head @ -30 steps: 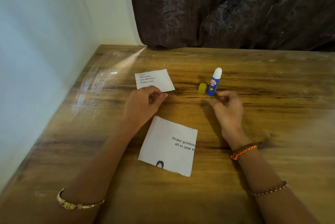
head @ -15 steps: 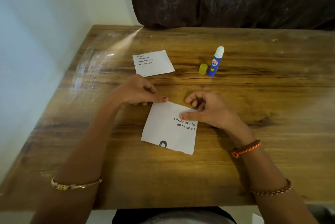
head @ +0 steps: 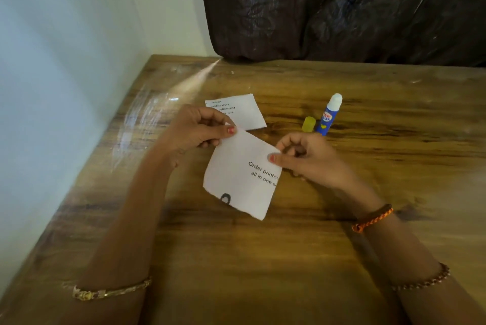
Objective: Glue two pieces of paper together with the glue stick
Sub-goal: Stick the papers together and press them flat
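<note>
A white printed paper [head: 240, 172] with black text is lifted off the wooden table [head: 263, 259]. My left hand [head: 194, 131] pinches its top left corner, and my right hand [head: 307, 159] pinches its right edge. A second, smaller printed paper [head: 248, 111] lies flat just beyond, partly hidden by my left hand. To the right stands the blue glue stick [head: 328, 117], uncapped with its white glue tip up. Its yellow cap [head: 308, 124] rests on the table beside it.
A pale wall [head: 65, 75] runs along the table's left edge. A dark curtain [head: 342, 9] hangs behind the table's far edge. Bracelets circle both wrists.
Both hands came from the far side of the table to the larger paper, took hold of its edges and lifted it off the table. The glue stick stayed standing.
</note>
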